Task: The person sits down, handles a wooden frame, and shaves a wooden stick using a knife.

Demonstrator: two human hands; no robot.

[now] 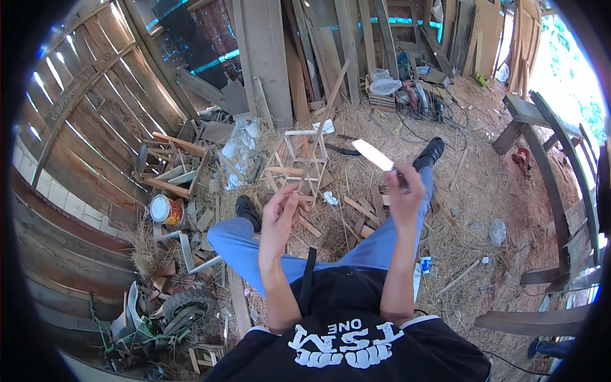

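Observation:
My right hand (405,191) is closed round the dark handle of a knife (373,155), whose bright, broad blade points up and to the left. My left hand (282,213) is raised over my left thigh, its fingers bent together around a small thin piece of wood that I cannot make out well. The two hands are apart, with the blade between and above them. Beyond my left hand a small wooden frame (307,134) and several wood strips lie on the straw-covered ground.
A paint bucket (167,209) and wooden stools (172,167) stand at the left. Planks (264,57) lean at the back, near power tools (417,95) with cables. A wooden bench (552,146) is at the right; a blue cup (426,265) lies near my right leg.

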